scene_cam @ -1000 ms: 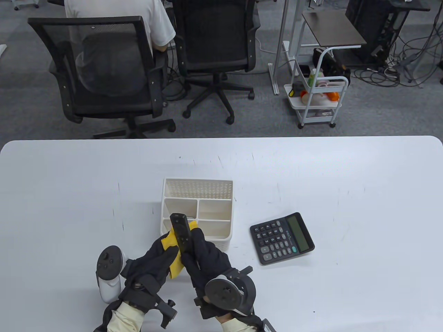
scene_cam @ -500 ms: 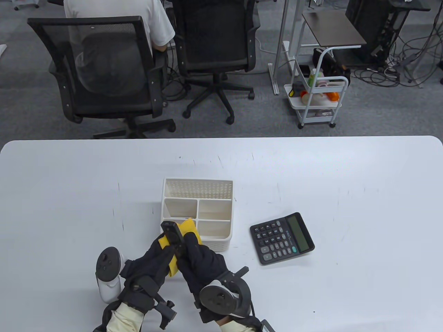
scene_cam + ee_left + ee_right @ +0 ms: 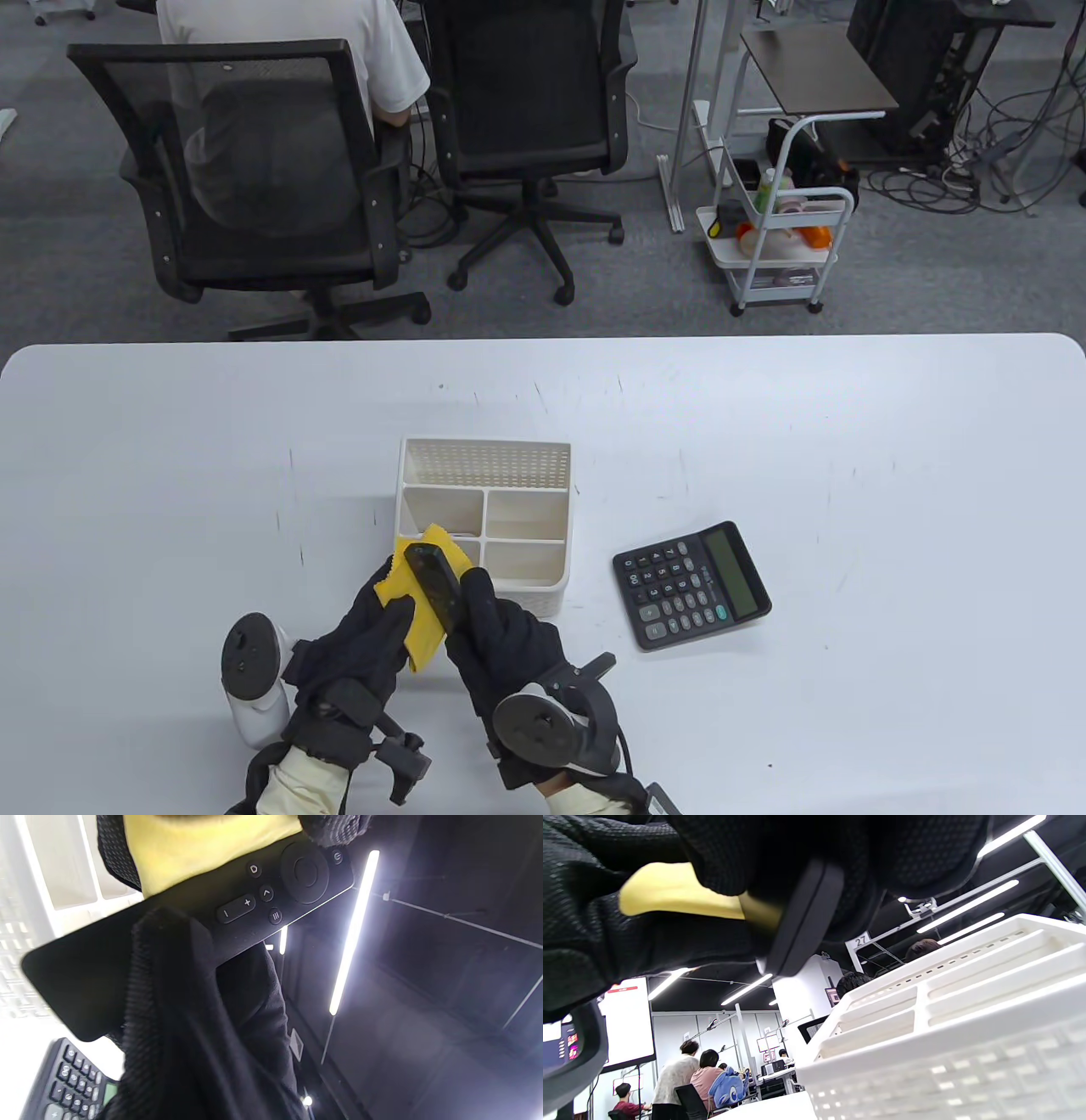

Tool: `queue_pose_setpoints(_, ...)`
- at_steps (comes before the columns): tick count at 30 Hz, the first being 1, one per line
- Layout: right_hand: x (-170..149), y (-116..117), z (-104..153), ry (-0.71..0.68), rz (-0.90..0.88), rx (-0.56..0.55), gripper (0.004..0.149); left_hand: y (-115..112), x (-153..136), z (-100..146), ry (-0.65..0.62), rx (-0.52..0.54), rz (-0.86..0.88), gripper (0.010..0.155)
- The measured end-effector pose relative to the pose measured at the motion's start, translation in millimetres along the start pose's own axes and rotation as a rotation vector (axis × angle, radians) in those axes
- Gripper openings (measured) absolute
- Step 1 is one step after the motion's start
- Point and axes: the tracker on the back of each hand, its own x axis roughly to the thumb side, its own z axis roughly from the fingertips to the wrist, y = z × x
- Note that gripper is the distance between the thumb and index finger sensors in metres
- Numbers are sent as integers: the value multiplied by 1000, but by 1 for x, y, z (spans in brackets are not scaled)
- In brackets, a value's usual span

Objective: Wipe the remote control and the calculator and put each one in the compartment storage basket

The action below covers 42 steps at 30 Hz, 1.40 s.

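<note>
Your right hand (image 3: 501, 632) grips the remote (image 3: 433, 584) near the basket's (image 3: 484, 450) front left corner, and your left hand (image 3: 369, 624) holds the yellow cloth (image 3: 424, 632) against it. The calculator (image 3: 691, 584) lies on the surface (image 3: 848, 467), right of the basket

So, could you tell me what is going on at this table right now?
A person in sensor gloves is wiping a black remote control. The right hand grips its lower end, holding it up in front of the white compartment storage basket, while the left hand presses a yellow cloth against it. The calculator lies flat on the table to the basket's right, untouched. The basket compartments that show hold nothing yet.
</note>
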Motion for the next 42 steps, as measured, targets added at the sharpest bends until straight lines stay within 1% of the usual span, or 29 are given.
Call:
queue_pose_setpoints(3, 4, -2, 0, -42, 66, -31, 66, -5, -3, -1, 7, -35, -11, 53)
queue_pose_setpoints(6, 2, -6, -1, 4, 35, -53, 67, -10, -4, -2, 13, -63, -60, 53)
queue_pose_setpoints(9, -1, -8, -2, 35, 19, -61, 69, -11, -1, -2, -7, -60, -41, 53)
queue_pose_setpoints(11, -3, -7, -1, 44, 27, -42, 69, -9, 1, -1, -23, -38, -27, 54)
queue_pose_setpoints(13, -3, -4, 0, 15, 13, -14, 68, -4, 2, 1, -44, -5, -4, 53)
queue_pose_setpoints(15, 0, 0, 2, -29, 38, 11, 68, 1, 3, 1, -58, 21, 24, 54)
queue_pose_setpoints(18, 7, 1, 2, -42, 33, 13, 68, 2, 1, -1, -60, -31, -12, 56)
queue_pose_setpoints(20, 8, 2, 1, -24, 46, 11, 69, 0, -1, -1, -50, -40, -58, 57)
queue_pose_setpoints(22, 7, 0, 0, -5, 70, 5, 71, -3, -1, -2, -41, -46, -62, 56)
queue_pose_setpoints(25, 6, -3, 1, -12, 118, -24, 72, -5, 0, -2, -39, -44, -23, 55)
queue_pose_setpoints(29, 10, -6, 1, -94, 260, -58, 73, -5, -1, -1, -29, -46, 13, 55)
queue_pose_setpoints(30, 11, -5, 2, -100, 272, -56, 73, -5, -1, 0, -27, -43, 24, 55)
queue_pose_setpoints(35, 14, -3, 3, -112, 273, -27, 73, -5, -5, 0, -16, -53, 74, 57)
queue_pose_setpoints(40, 14, -1, 3, -107, 256, 3, 72, -6, -4, 0, -32, -68, 103, 56)
queue_pose_setpoints(42, 13, -2, 3, -83, 204, 16, 72, -6, -4, 0, -37, -69, 125, 56)
